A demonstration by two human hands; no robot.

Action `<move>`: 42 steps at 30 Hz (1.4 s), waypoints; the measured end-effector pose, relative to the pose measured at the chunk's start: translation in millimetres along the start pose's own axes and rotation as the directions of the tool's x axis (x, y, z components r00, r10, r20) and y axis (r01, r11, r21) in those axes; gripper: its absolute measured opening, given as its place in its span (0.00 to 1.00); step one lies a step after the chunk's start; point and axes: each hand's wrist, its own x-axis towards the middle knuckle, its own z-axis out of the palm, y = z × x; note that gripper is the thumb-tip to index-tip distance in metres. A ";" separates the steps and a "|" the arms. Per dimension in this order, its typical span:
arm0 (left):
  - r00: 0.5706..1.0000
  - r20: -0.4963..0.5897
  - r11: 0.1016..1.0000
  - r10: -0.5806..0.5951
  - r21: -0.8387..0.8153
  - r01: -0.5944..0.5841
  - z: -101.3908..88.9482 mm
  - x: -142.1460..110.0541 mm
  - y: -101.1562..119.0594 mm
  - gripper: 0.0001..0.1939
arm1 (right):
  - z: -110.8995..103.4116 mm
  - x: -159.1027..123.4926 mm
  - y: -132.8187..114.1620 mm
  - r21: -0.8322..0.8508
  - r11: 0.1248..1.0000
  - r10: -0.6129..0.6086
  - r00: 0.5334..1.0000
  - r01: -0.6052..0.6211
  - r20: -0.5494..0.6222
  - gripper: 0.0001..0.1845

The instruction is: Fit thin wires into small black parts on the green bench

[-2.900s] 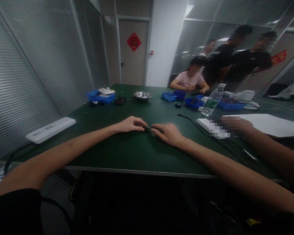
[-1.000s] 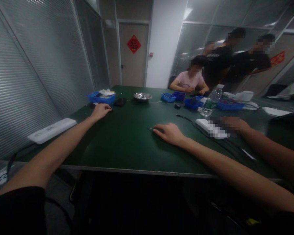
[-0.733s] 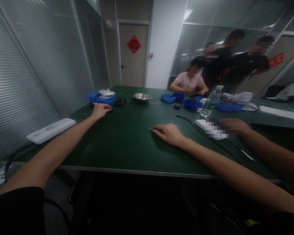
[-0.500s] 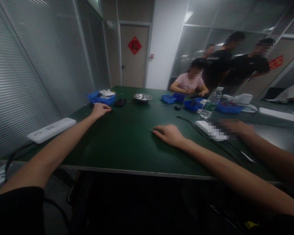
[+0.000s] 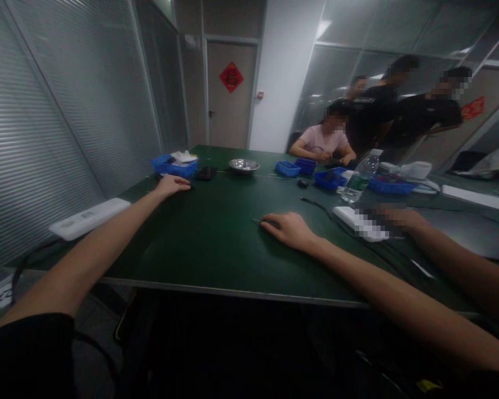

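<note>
My left hand (image 5: 172, 186) reaches far across the green table (image 5: 208, 238), just in front of a blue basket (image 5: 160, 165) with white paper in it. Its fingers are closed on a small dark piece (image 5: 192, 187) too small to name. My right hand (image 5: 289, 228) rests on the table near the middle, fingers curled around a thin pointed tool (image 5: 256, 220). Only the slim tip sticks out to the left; the hand hides the rest. Beyond the hands lie a black phone (image 5: 206, 173) and a shiny metal bowl (image 5: 244, 170) with something pale inside.
At the left edge lies a white power strip (image 5: 89, 217). Blue baskets (image 5: 288, 168), a water bottle (image 5: 360, 177) and a black cable (image 5: 316, 205) are to the right. Another person's arm (image 5: 444, 238) reaches over a white device (image 5: 345, 216). A person in pink (image 5: 322, 141) sits opposite.
The whole view has shifted slightly to the right. Both hands keep nearly the same places on the table and the same grips.
</note>
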 end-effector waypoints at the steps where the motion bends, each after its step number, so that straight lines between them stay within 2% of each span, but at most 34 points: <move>1: 1.000 0.012 1.000 -0.002 -0.011 0.002 1.1 -0.4 0.8 0.17 | 0.0 0.0 -0.1 -0.001 1.000 -0.001 1.000 0.001 -0.002 0.25; 6: 0.990 0.121 0.996 0.073 -0.055 -0.066 12.4 -7.8 14.7 0.17 | -0.6 -0.5 -0.6 0.004 1.000 -0.010 1.000 0.010 -0.004 0.25; 10: 0.938 0.265 0.973 0.223 -0.117 -0.199 37.9 -29.8 47.2 0.17 | -1.4 -1.0 -1.0 0.019 1.000 -0.019 1.000 0.019 -0.006 0.25; 12: 0.869 0.358 0.938 0.341 -0.181 -0.294 55.7 -48.1 69.2 0.17 | -2.5 -1.5 -2.0 0.039 0.999 -0.026 1.000 0.026 -0.009 0.25; 15: 0.687 0.484 0.840 0.542 -0.340 -0.423 81.7 -80.1 100.3 0.16 | -5.1 -3.1 -4.7 0.073 0.996 -0.048 0.999 0.049 -0.024 0.24; 16: 0.631 0.487 0.797 0.603 -0.396 -0.456 88.5 -90.1 108.4 0.15 | -5.9 -3.7 -5.7 0.080 0.995 -0.057 0.998 0.060 -0.034 0.24; 18: 0.565 0.456 0.726 0.688 -0.459 -0.513 97.5 -105.9 119.4 0.14 | -7.4 -5.0 -7.0 0.090 0.993 -0.074 0.996 0.078 -0.052 0.24; 21: 0.551 0.408 0.685 0.728 -0.469 -0.557 100.8 -116.2 124.4 0.13 | -8.2 -6.7 -6.9 0.104 0.990 -0.089 0.993 0.096 -0.074 0.24; 29: 0.566 0.426 0.708 0.705 -0.469 -0.528 99.5 -113.2 122.0 0.12 | -2.6 -7.4 -4.8 0.152 0.975 -0.148 0.983 0.163 -0.104 0.25; 42: 0.499 0.447 0.669 0.743 -0.509 -0.542 99.0 -117.4 124.5 0.15 | -2.0 -4.8 -13.0 0.138 0.983 -0.110 0.989 0.123 -0.102 0.24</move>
